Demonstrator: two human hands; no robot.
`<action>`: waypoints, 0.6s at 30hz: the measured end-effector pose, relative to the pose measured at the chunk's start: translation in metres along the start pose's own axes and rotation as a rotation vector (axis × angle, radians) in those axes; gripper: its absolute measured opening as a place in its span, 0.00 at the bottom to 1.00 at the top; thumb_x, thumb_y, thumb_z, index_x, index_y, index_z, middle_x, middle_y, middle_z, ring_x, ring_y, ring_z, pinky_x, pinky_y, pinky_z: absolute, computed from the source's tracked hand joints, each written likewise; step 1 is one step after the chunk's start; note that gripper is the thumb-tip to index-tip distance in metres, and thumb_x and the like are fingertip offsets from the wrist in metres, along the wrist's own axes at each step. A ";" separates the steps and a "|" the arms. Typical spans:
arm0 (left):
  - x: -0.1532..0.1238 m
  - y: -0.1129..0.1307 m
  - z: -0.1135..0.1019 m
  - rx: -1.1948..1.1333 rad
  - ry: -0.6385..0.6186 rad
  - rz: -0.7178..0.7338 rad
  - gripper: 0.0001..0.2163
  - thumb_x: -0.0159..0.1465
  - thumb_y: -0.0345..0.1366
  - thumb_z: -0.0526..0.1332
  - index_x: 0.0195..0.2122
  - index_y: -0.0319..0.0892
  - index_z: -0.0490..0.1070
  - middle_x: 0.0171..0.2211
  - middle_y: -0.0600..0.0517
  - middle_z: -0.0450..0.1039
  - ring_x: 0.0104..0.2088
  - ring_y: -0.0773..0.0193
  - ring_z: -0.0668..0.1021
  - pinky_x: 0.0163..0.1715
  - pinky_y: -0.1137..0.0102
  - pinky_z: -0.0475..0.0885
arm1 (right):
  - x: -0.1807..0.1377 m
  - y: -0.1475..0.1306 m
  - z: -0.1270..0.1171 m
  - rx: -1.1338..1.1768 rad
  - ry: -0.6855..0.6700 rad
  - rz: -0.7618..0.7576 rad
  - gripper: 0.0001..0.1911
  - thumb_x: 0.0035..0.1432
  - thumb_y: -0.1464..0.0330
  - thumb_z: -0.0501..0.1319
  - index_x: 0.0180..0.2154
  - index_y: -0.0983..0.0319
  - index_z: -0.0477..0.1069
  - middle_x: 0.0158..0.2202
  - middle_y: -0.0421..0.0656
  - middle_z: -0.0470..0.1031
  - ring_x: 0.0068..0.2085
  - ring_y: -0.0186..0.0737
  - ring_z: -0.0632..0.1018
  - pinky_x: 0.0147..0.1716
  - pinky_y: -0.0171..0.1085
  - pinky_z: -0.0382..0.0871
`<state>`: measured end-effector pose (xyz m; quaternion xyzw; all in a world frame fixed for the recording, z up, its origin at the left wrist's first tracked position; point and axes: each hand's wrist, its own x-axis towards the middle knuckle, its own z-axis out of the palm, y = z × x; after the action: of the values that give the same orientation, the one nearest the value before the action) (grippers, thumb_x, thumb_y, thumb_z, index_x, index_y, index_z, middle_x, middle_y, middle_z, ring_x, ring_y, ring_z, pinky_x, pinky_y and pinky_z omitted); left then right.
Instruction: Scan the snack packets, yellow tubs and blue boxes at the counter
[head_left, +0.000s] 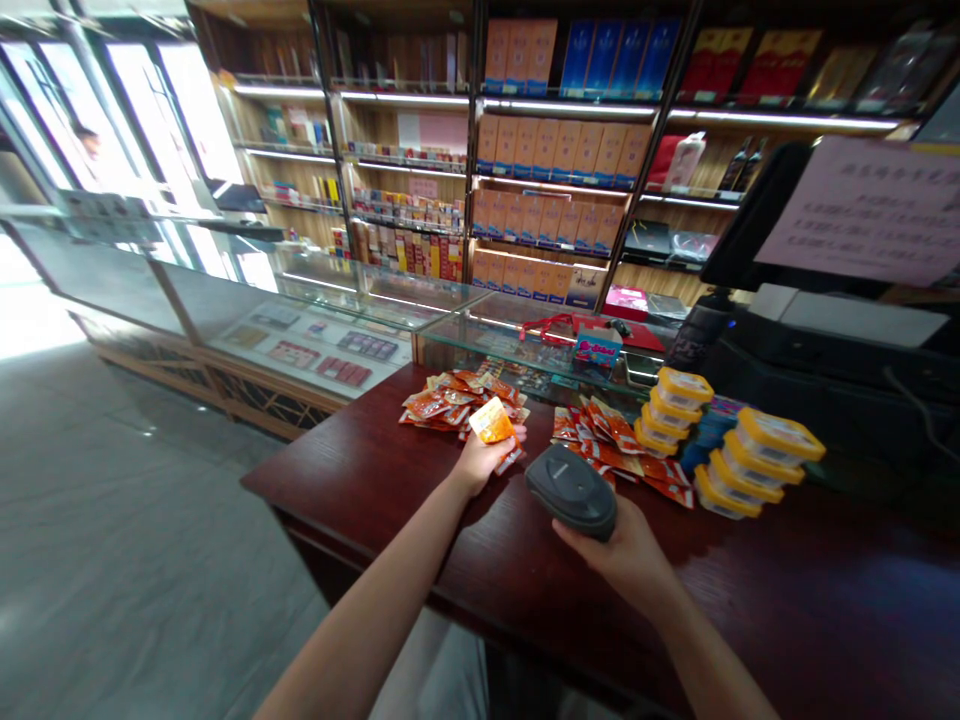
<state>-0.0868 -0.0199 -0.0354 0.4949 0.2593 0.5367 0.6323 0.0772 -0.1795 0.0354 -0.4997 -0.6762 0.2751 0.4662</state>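
My left hand (482,456) is closed on a small orange snack packet (493,421), held just above the dark wooden counter (375,470). My right hand (622,550) grips a dark grey barcode scanner (574,490), its head turned toward the packet. Behind my left hand lies a pile of orange-red snack packets (450,397). A second pile of the same packets (611,440) lies beyond the scanner.
Two stacks of yellow-lidded tubs (754,460) stand at the right, next to a black till with a screen (825,330). A glass display case (525,345) runs behind the counter. Shelves of boxed goods (555,150) fill the back wall. Grey floor lies to the left.
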 end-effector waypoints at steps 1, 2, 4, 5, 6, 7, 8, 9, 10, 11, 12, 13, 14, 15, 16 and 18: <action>0.000 0.000 0.000 0.002 0.002 -0.004 0.21 0.49 0.34 0.71 0.45 0.40 0.72 0.44 0.43 0.77 0.46 0.52 0.78 0.47 0.57 0.72 | -0.001 0.000 0.000 -0.005 -0.008 -0.007 0.13 0.51 0.63 0.64 0.38 0.63 0.76 0.36 0.46 0.81 0.37 0.46 0.80 0.39 0.40 0.75; -0.001 0.001 0.001 0.005 0.004 -0.009 0.19 0.49 0.35 0.71 0.43 0.39 0.73 0.44 0.42 0.77 0.46 0.51 0.78 0.47 0.57 0.72 | -0.002 0.000 0.000 -0.010 -0.015 -0.012 0.13 0.51 0.63 0.64 0.38 0.63 0.76 0.36 0.46 0.81 0.37 0.46 0.81 0.39 0.40 0.75; -0.001 0.001 0.001 0.017 0.005 -0.015 0.17 0.48 0.36 0.71 0.40 0.38 0.75 0.44 0.41 0.77 0.46 0.49 0.78 0.46 0.57 0.72 | -0.003 0.001 -0.001 -0.020 -0.022 -0.016 0.12 0.50 0.64 0.64 0.37 0.63 0.77 0.36 0.46 0.81 0.37 0.46 0.81 0.38 0.40 0.76; -0.001 0.002 0.001 0.023 0.005 -0.015 0.17 0.48 0.36 0.71 0.39 0.37 0.75 0.45 0.40 0.77 0.46 0.49 0.77 0.46 0.57 0.73 | -0.004 0.001 -0.001 -0.025 -0.021 -0.014 0.12 0.50 0.64 0.64 0.37 0.63 0.77 0.35 0.46 0.81 0.36 0.46 0.81 0.37 0.39 0.76; -0.001 0.002 0.001 0.030 0.005 -0.012 0.17 0.48 0.37 0.72 0.39 0.37 0.75 0.45 0.40 0.76 0.47 0.49 0.77 0.46 0.57 0.73 | -0.005 0.000 -0.001 -0.031 -0.020 -0.012 0.12 0.50 0.64 0.64 0.36 0.63 0.77 0.35 0.46 0.81 0.35 0.46 0.81 0.36 0.39 0.76; -0.001 0.002 0.001 0.040 0.003 -0.008 0.17 0.48 0.37 0.72 0.39 0.37 0.75 0.45 0.40 0.76 0.47 0.48 0.77 0.46 0.57 0.73 | -0.006 0.000 -0.001 -0.036 -0.017 -0.010 0.12 0.50 0.64 0.63 0.36 0.63 0.77 0.34 0.46 0.81 0.35 0.45 0.81 0.36 0.38 0.76; 0.000 0.002 0.001 0.051 0.002 -0.002 0.17 0.48 0.37 0.72 0.39 0.37 0.76 0.46 0.40 0.76 0.47 0.49 0.77 0.46 0.58 0.73 | -0.007 -0.001 -0.002 -0.038 -0.010 -0.009 0.11 0.50 0.64 0.63 0.35 0.63 0.77 0.34 0.46 0.81 0.34 0.45 0.81 0.35 0.38 0.76; 0.000 0.002 0.001 0.061 0.004 0.006 0.17 0.48 0.37 0.72 0.39 0.38 0.75 0.46 0.40 0.76 0.47 0.49 0.77 0.45 0.58 0.73 | -0.008 -0.001 -0.002 -0.038 0.000 -0.008 0.11 0.50 0.64 0.63 0.35 0.63 0.77 0.34 0.46 0.81 0.34 0.45 0.80 0.35 0.38 0.76; 0.000 0.002 0.001 0.068 0.009 0.013 0.17 0.49 0.37 0.71 0.39 0.38 0.75 0.46 0.40 0.76 0.47 0.49 0.77 0.45 0.59 0.73 | -0.009 -0.002 -0.002 -0.036 0.011 -0.004 0.11 0.51 0.64 0.63 0.35 0.63 0.77 0.34 0.46 0.81 0.34 0.45 0.80 0.35 0.37 0.75; 0.000 0.001 0.001 0.073 0.017 0.019 0.17 0.49 0.38 0.71 0.39 0.38 0.75 0.46 0.40 0.76 0.47 0.50 0.77 0.45 0.59 0.73 | -0.010 -0.002 -0.003 -0.037 0.017 0.000 0.11 0.51 0.64 0.63 0.35 0.63 0.77 0.34 0.46 0.81 0.34 0.44 0.80 0.36 0.37 0.75; 0.000 0.001 0.001 0.077 0.025 0.023 0.18 0.49 0.38 0.71 0.39 0.37 0.75 0.46 0.40 0.76 0.46 0.50 0.77 0.44 0.59 0.73 | -0.012 -0.003 -0.004 -0.041 0.017 0.005 0.11 0.51 0.64 0.63 0.36 0.63 0.77 0.35 0.46 0.81 0.35 0.44 0.80 0.36 0.37 0.75; -0.001 0.001 0.001 0.081 0.031 0.026 0.18 0.49 0.39 0.71 0.39 0.37 0.75 0.46 0.40 0.75 0.46 0.51 0.77 0.44 0.59 0.73 | -0.014 -0.003 -0.004 -0.046 0.013 0.009 0.11 0.51 0.64 0.63 0.36 0.63 0.76 0.35 0.47 0.81 0.35 0.44 0.80 0.37 0.37 0.75; -0.001 0.001 0.001 0.088 0.034 0.028 0.18 0.49 0.39 0.71 0.39 0.37 0.75 0.46 0.39 0.75 0.45 0.51 0.78 0.44 0.60 0.73 | -0.015 -0.003 -0.005 -0.050 0.005 0.005 0.11 0.51 0.65 0.63 0.36 0.63 0.76 0.36 0.47 0.81 0.36 0.44 0.80 0.37 0.38 0.75; -0.001 0.001 0.002 0.099 0.036 0.032 0.18 0.48 0.39 0.71 0.39 0.37 0.75 0.46 0.39 0.75 0.44 0.51 0.78 0.44 0.59 0.74 | -0.017 -0.004 -0.006 -0.052 -0.006 -0.003 0.11 0.51 0.65 0.63 0.37 0.63 0.76 0.36 0.47 0.81 0.36 0.44 0.80 0.37 0.38 0.75; -0.001 0.001 0.002 0.115 0.036 0.038 0.18 0.49 0.40 0.71 0.39 0.37 0.75 0.46 0.39 0.75 0.44 0.51 0.78 0.44 0.59 0.74 | -0.019 -0.004 -0.007 -0.051 -0.013 -0.012 0.11 0.51 0.65 0.63 0.37 0.63 0.76 0.36 0.47 0.81 0.36 0.44 0.80 0.37 0.38 0.75; -0.001 0.001 0.003 0.157 0.036 0.062 0.17 0.49 0.40 0.71 0.38 0.37 0.76 0.45 0.39 0.75 0.44 0.51 0.78 0.45 0.59 0.73 | -0.021 -0.006 -0.008 -0.043 -0.012 -0.025 0.11 0.52 0.66 0.63 0.37 0.63 0.76 0.37 0.47 0.81 0.37 0.45 0.80 0.38 0.38 0.75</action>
<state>-0.0854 -0.0220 -0.0334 0.5408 0.2966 0.5428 0.5700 0.0833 -0.2019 0.0359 -0.4996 -0.6908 0.2577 0.4547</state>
